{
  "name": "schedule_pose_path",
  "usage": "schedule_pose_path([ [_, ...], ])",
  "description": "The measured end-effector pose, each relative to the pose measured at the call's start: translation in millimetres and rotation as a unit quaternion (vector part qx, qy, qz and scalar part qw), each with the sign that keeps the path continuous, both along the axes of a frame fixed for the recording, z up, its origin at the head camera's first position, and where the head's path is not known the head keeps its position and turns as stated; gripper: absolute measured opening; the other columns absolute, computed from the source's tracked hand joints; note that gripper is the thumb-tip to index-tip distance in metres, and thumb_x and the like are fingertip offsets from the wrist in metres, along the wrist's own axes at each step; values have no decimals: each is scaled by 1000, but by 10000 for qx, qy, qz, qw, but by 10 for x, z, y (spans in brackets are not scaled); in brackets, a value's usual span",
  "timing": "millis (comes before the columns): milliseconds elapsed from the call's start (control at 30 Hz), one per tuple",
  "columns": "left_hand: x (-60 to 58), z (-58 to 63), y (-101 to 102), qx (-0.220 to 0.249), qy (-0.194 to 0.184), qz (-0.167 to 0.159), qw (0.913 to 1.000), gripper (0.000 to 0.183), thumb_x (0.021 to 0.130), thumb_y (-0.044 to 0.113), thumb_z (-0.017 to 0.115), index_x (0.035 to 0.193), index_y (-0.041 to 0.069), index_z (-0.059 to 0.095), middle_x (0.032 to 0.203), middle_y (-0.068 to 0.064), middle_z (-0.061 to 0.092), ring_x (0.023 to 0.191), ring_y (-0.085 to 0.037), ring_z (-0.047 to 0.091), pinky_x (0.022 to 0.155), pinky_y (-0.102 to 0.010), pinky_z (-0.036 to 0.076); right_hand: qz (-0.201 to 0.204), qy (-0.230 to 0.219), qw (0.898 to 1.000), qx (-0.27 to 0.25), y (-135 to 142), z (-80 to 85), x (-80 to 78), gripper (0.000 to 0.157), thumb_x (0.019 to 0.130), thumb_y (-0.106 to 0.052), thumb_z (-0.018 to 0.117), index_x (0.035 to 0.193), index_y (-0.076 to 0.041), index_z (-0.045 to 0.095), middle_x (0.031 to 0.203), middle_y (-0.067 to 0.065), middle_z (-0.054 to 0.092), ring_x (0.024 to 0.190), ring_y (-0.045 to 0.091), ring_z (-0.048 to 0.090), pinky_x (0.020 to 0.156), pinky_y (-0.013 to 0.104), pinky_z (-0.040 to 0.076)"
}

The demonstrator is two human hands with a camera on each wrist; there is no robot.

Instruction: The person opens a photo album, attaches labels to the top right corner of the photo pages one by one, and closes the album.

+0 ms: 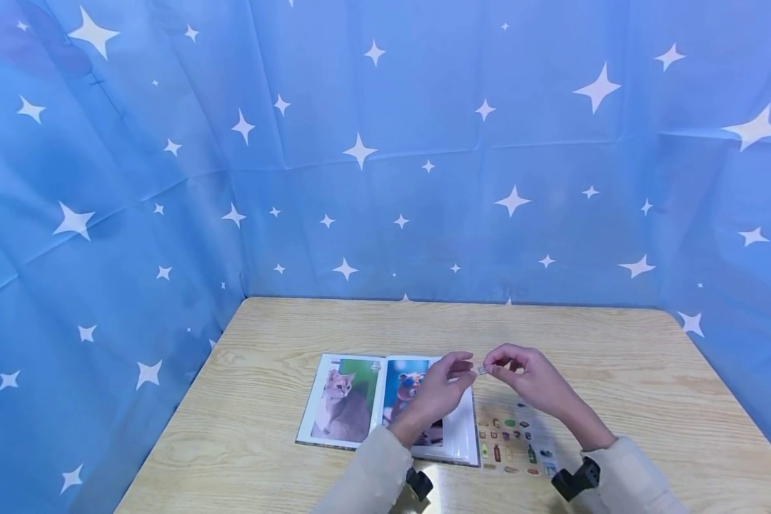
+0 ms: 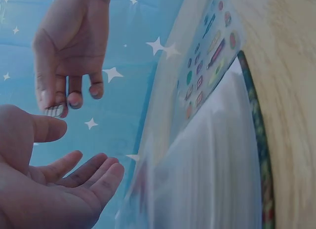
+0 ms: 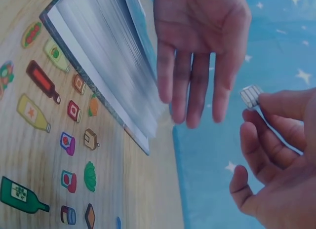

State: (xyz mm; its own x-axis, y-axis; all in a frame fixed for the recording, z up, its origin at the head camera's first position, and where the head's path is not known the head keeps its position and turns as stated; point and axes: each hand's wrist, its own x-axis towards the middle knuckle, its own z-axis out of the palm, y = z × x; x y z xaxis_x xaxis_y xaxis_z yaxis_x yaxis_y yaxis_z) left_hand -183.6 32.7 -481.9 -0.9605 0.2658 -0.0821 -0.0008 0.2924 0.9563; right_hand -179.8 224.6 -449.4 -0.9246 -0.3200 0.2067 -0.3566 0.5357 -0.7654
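Observation:
My right hand [image 1: 532, 378] pinches a small pale sticker [image 3: 251, 96] with dark lines between thumb and index finger, above the table. Facing it, my left hand [image 1: 446, 389] has its fingers extended and nothing in them; its thumb tip comes close to the sticker in the left wrist view. Beneath my left forearm lies an open photo album [image 1: 459, 428], its left page showing a cat photo [image 1: 343, 410] and its right page a bear photo [image 1: 400, 407], partly hidden by the hand. A small sticker [image 1: 376, 365] sits at the cat page's top right corner.
To the right of the album, a clear sticker sheet [image 1: 517, 451] lies on the wooden table [image 1: 649, 400], with several food and bottle stickers such as a green bottle [image 3: 19, 195]. A blue star-patterned curtain [image 1: 424, 214] hangs behind and at the sides.

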Motion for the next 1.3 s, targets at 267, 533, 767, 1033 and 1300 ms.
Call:
schedule_pose_path([
  [267,7,13,-231,-230,233,-70,9994,37,100,28,59,136,19,57,131,1,62,125,-21,58,101,-43,49,-120,-228,9997,17,-11,-51,-36,7,96,-13,65,96,-16,71,92,3,70,77,15,57,65,26,48],
  [533,11,-9,-497,-110,546,-253,9981,40,101,23,57,139,11,55,139,-11,57,129,-30,55,104,-43,47,-135,-371,9992,-25,-32,-91,-71,11,97,-15,64,99,-7,71,94,9,69,77,14,56,65,26,47],
  [767,61,-38,-645,-793,928,-299,9921,42,100,22,57,142,12,53,143,-5,56,131,-25,52,109,-47,41,-80,-368,9991,-191,-70,-114,-93,9,97,-13,64,99,-7,71,94,8,69,77,13,57,66,25,48],
  [1033,108,-69,-731,-1297,1435,-375,9804,43,98,20,60,140,9,55,127,-9,63,111,-23,60,99,-41,48,-40,-387,9990,-223,-99,-159,-125,9,96,-12,64,99,-7,71,94,9,69,76,13,56,65,25,47],
  [1300,130,-121,-787,-1565,1929,-418,9677,39,95,15,62,133,5,59,131,-9,63,124,-25,57,107,-40,44,-24,-398,9990,-203,-113,-183,-150,9,96,-12,64,98,-6,71,93,11,69,74,11,55,64,25,47],
])
